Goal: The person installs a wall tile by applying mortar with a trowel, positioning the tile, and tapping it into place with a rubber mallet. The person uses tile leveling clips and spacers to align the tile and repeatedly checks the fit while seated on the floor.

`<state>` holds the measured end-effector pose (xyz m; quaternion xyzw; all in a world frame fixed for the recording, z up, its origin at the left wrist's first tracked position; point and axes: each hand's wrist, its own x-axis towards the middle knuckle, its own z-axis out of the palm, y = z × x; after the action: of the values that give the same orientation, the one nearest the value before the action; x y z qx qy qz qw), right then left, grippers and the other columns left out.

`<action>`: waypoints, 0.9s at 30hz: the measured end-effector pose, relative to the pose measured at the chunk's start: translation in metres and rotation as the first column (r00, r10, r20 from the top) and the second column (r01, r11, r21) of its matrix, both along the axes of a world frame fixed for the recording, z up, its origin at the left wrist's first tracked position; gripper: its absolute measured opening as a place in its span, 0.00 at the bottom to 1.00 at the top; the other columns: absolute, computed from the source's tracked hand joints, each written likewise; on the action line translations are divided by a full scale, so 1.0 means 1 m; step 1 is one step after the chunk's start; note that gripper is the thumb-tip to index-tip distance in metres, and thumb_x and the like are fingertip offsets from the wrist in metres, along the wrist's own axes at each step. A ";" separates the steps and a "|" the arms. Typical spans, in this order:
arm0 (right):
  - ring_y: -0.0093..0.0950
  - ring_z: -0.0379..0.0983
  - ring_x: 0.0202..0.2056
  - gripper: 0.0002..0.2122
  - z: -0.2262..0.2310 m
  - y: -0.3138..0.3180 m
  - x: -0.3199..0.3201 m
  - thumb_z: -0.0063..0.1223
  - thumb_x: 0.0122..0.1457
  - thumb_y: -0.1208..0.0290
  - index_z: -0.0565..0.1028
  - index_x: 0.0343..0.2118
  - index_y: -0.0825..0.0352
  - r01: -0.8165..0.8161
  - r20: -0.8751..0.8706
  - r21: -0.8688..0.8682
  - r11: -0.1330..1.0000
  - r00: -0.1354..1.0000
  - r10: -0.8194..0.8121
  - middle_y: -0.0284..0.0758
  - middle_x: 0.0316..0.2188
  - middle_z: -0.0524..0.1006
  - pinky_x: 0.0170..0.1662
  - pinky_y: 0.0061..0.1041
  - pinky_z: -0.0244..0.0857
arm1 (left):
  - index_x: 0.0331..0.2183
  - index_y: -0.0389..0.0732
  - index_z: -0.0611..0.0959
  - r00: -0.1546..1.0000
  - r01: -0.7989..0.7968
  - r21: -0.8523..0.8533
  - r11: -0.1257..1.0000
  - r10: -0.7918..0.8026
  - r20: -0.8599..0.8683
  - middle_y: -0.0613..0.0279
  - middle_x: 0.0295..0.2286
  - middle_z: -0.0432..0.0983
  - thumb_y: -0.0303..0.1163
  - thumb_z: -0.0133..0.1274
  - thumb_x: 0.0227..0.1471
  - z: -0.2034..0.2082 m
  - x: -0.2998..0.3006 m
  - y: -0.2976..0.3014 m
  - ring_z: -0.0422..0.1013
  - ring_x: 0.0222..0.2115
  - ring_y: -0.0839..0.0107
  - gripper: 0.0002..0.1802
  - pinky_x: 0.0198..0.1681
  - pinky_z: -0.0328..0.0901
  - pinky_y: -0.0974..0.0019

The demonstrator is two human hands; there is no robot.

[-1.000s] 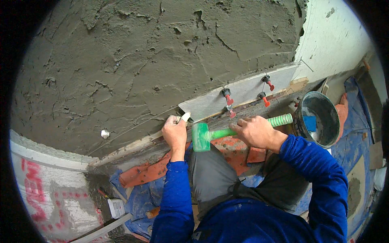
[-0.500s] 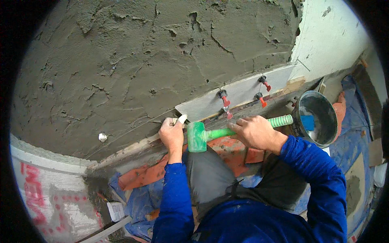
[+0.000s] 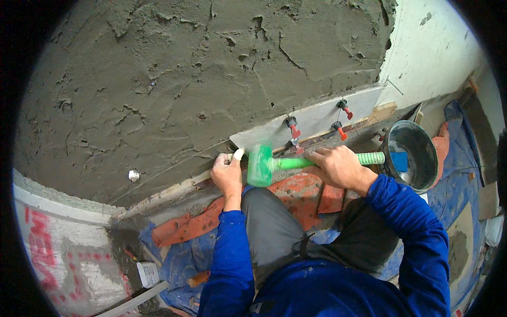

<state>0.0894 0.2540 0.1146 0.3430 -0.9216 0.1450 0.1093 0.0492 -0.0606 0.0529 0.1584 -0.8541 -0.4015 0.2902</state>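
Observation:
My right hand (image 3: 338, 168) is wrapped round the handle of a green mallet (image 3: 260, 166). The mallet's head is smeared by motion. It hangs just below the left end of a pale grey tile strip (image 3: 317, 122), close beside my left hand. My left hand (image 3: 227, 175) is closed in a pinch at the foot of the mortared wall, its thumb wrapped in white. What its fingers pinch, if anything, is too small to make out. Red-and-black levelling clips (image 3: 291, 127) stick out from the tile joints to the right.
Wet grey mortar (image 3: 158, 90) covers the wall above. A black bucket (image 3: 413, 154) with a blue sponge (image 3: 400, 160) stands to the right. Blue sheeting (image 3: 185, 269) and orange-red pieces (image 3: 190, 219) lie below. A white fitting (image 3: 133, 175) pokes from the wall at left.
The mallet's head has risen a little toward the tile strip and turned blurry. My right hand has shifted slightly with it. My left hand stays almost in place.

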 end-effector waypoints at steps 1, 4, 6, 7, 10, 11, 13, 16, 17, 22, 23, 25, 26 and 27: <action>0.39 0.79 0.32 0.18 0.002 0.003 0.000 0.60 0.57 0.59 0.77 0.49 0.60 -0.020 0.014 0.000 1.000 1.000 0.020 0.36 0.32 0.79 0.33 0.38 0.74 | 0.22 0.36 0.83 0.999 0.015 -0.008 1.000 -0.015 -0.034 0.55 0.19 0.78 0.44 0.70 0.43 0.000 -0.001 0.000 0.71 0.18 0.61 0.21 0.27 0.65 0.57; 0.39 0.79 0.32 0.17 0.008 0.008 -0.001 0.61 0.56 0.60 0.78 0.47 0.61 -0.162 -0.036 -0.013 0.987 0.986 0.161 0.36 0.31 0.79 0.32 0.39 0.73 | 0.22 0.36 0.82 1.000 0.008 -0.018 1.000 -0.009 -0.018 0.56 0.18 0.77 0.44 0.70 0.43 0.000 0.000 0.000 0.70 0.18 0.62 0.21 0.27 0.65 0.57; 0.40 0.79 0.32 0.17 0.009 0.007 -0.009 0.59 0.57 0.57 0.78 0.45 0.62 -0.029 -0.013 0.030 0.999 1.000 0.029 0.38 0.31 0.79 0.32 0.39 0.74 | 0.22 0.36 0.82 0.999 -0.002 -0.049 0.999 0.001 -0.032 0.56 0.18 0.77 0.44 0.71 0.43 -0.002 0.002 0.000 0.70 0.18 0.62 0.21 0.27 0.65 0.58; 0.40 0.80 0.33 0.18 0.009 0.005 -0.011 0.57 0.59 0.56 0.78 0.46 0.63 0.012 0.013 0.003 1.000 1.000 -0.012 0.40 0.33 0.80 0.33 0.39 0.74 | 0.22 0.36 0.83 1.000 0.003 -0.006 1.000 -0.003 -0.016 0.56 0.18 0.77 0.44 0.71 0.43 -0.003 0.005 0.000 0.70 0.18 0.62 0.20 0.27 0.65 0.58; 0.41 0.81 0.33 0.18 0.007 0.000 -0.010 0.54 0.61 0.54 0.78 0.46 0.64 0.074 0.033 0.022 0.997 0.997 -0.075 0.42 0.34 0.81 0.34 0.39 0.75 | 0.22 0.37 0.83 0.998 0.022 0.083 0.996 -0.017 -0.060 0.57 0.18 0.77 0.43 0.71 0.43 -0.006 0.000 0.002 0.70 0.18 0.63 0.20 0.26 0.65 0.59; 0.41 0.81 0.32 0.18 0.006 0.000 -0.008 0.54 0.62 0.54 0.78 0.46 0.64 0.077 0.040 0.013 0.997 0.996 -0.077 0.42 0.34 0.81 0.34 0.39 0.75 | 0.23 0.37 0.84 0.998 0.006 0.056 0.998 -0.003 -0.057 0.58 0.18 0.78 0.43 0.71 0.43 -0.007 -0.001 0.002 0.71 0.18 0.64 0.19 0.26 0.65 0.59; 0.41 0.81 0.32 0.18 0.005 0.000 -0.004 0.55 0.61 0.54 0.78 0.46 0.63 0.056 0.022 -0.032 0.998 0.998 -0.055 0.41 0.34 0.81 0.34 0.39 0.75 | 0.23 0.37 0.84 1.000 -0.017 0.031 0.999 0.018 -0.025 0.58 0.19 0.79 0.43 0.71 0.42 -0.007 -0.003 0.001 0.72 0.19 0.64 0.19 0.27 0.66 0.60; 0.41 0.81 0.32 0.18 0.008 0.008 -0.002 0.55 0.60 0.54 0.78 0.46 0.63 -0.089 0.029 0.010 0.996 0.996 0.089 0.40 0.35 0.81 0.34 0.39 0.75 | 0.23 0.36 0.84 1.000 0.021 0.070 0.997 -0.021 -0.003 0.58 0.20 0.80 0.42 0.72 0.42 -0.006 -0.001 -0.001 0.72 0.19 0.64 0.19 0.27 0.67 0.59; 0.41 0.81 0.32 0.18 0.009 0.009 -0.005 0.56 0.60 0.54 0.78 0.45 0.63 -0.061 0.019 0.021 0.998 0.998 0.061 0.40 0.35 0.81 0.34 0.39 0.75 | 0.23 0.36 0.84 0.999 0.035 0.089 0.995 -0.034 -0.012 0.57 0.20 0.80 0.42 0.72 0.41 -0.005 -0.001 -0.002 0.73 0.20 0.64 0.19 0.28 0.67 0.59; 0.41 0.80 0.32 0.18 0.009 0.003 -0.018 0.56 0.60 0.54 0.78 0.45 0.63 0.059 0.011 -0.002 0.998 0.998 -0.059 0.40 0.36 0.81 0.34 0.39 0.75 | 0.24 0.36 0.84 0.999 0.020 0.087 0.996 -0.016 -0.041 0.56 0.20 0.80 0.42 0.72 0.41 -0.006 -0.005 -0.002 0.72 0.19 0.65 0.19 0.28 0.67 0.59; 0.41 0.81 0.31 0.18 0.007 0.002 -0.014 0.55 0.61 0.54 0.78 0.45 0.64 0.057 0.015 -0.027 0.998 0.998 -0.057 0.40 0.36 0.81 0.33 0.39 0.75 | 0.24 0.36 0.84 0.998 0.013 0.089 0.996 -0.008 -0.059 0.57 0.20 0.80 0.42 0.72 0.41 -0.007 -0.005 -0.001 0.72 0.19 0.65 0.19 0.28 0.67 0.59; 0.41 0.80 0.31 0.18 0.003 0.001 -0.010 0.54 0.62 0.54 0.78 0.44 0.64 0.054 0.016 0.011 0.998 0.998 -0.054 0.39 0.35 0.81 0.32 0.39 0.75 | 0.23 0.35 0.84 0.997 0.010 0.074 0.997 -0.003 -0.083 0.57 0.19 0.79 0.42 0.72 0.41 -0.007 -0.004 -0.001 0.72 0.19 0.65 0.19 0.28 0.67 0.59; 0.41 0.80 0.31 0.18 0.000 0.000 -0.008 0.53 0.62 0.54 0.78 0.43 0.65 0.052 0.024 0.026 0.998 0.998 -0.053 0.39 0.35 0.81 0.32 0.39 0.75 | 0.23 0.35 0.83 0.996 0.017 0.052 0.998 -0.012 -0.088 0.57 0.19 0.79 0.42 0.72 0.41 -0.007 -0.003 -0.002 0.72 0.19 0.65 0.19 0.28 0.67 0.59; 0.40 0.81 0.31 0.16 -0.002 0.002 -0.006 0.53 0.61 0.54 0.78 0.40 0.64 0.020 0.036 0.064 0.998 0.999 -0.022 0.38 0.33 0.81 0.31 0.39 0.74 | 0.23 0.35 0.83 0.995 0.027 0.028 0.999 -0.025 -0.093 0.57 0.19 0.79 0.42 0.72 0.41 -0.006 -0.003 -0.003 0.72 0.19 0.65 0.20 0.28 0.67 0.59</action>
<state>0.0831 0.2559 0.1121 0.3339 -0.9311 0.1208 0.0832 0.0464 -0.0635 0.0473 0.1327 -0.8358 -0.4247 0.3218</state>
